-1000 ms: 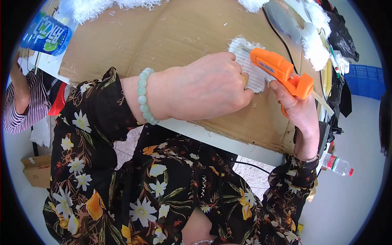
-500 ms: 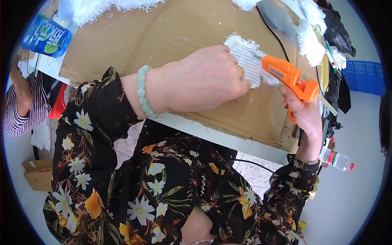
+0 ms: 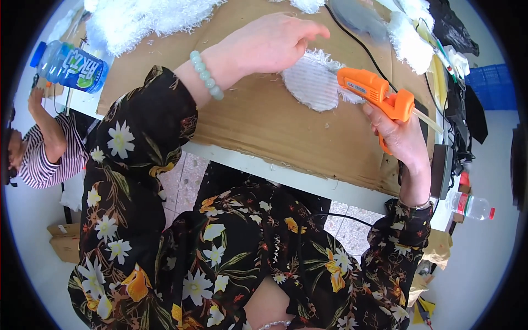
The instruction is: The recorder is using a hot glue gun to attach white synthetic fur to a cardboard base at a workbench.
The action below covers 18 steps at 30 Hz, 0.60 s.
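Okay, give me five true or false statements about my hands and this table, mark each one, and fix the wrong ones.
1. Your right hand is holding a glue gun. True.
2. The glue gun is blue. False: it is orange.
3. A white patch with a fuzzy edge lies on cardboard. True.
4. The bottle with a blue cap is off to your right. False: that bottle is on your left.
5. Your left hand has a bead bracelet at its wrist. True.
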Tool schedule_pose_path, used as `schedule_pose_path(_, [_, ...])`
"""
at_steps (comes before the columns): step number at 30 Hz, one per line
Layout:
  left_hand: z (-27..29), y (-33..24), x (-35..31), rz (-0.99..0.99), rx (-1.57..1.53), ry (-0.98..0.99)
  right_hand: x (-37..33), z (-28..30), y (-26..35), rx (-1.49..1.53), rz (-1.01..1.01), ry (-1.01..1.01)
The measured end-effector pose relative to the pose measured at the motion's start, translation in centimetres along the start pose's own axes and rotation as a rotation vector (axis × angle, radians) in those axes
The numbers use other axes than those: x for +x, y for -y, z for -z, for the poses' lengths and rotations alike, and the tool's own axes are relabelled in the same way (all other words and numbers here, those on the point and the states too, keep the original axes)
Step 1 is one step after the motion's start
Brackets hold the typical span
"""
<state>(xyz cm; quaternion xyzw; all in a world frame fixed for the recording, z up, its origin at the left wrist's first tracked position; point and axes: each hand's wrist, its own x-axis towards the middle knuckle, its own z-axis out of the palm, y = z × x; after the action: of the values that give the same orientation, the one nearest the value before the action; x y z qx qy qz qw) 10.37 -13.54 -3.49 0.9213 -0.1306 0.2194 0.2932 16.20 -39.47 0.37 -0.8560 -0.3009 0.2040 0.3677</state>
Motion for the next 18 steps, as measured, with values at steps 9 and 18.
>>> schedule_pose_path(9, [0.4,-1.6,0.0,0.072,-0.145,0.232,-0.3,-0.1,-0.6,-0.083,0.091,-0.038])
schedule_pose_path(18, [1.4,-1.4,-0.5,0.131,-0.314,0.117,-1.7,1.5,0.3,0.143,-0.054,-0.032])
